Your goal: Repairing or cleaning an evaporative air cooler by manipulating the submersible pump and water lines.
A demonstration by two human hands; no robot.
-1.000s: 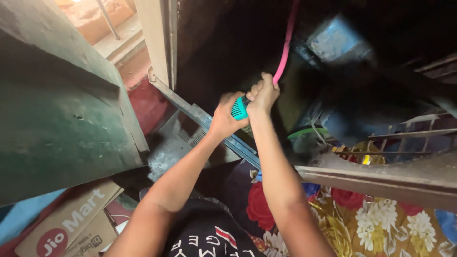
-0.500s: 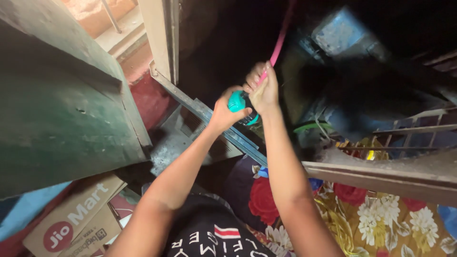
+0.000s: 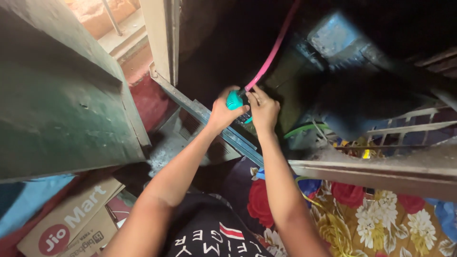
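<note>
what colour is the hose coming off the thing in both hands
Pink: the hose runs up from the teal fitting, clearest in the head view.

Bare forearms; black shirt, white-red print.

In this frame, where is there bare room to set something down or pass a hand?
Bare room: the grey metal panel left of the left hand, bordered by the red floor and green slab. Crowded: both hands, right hand included, close on the teal fitting and pink hose; wire rack clutters the right.
</note>
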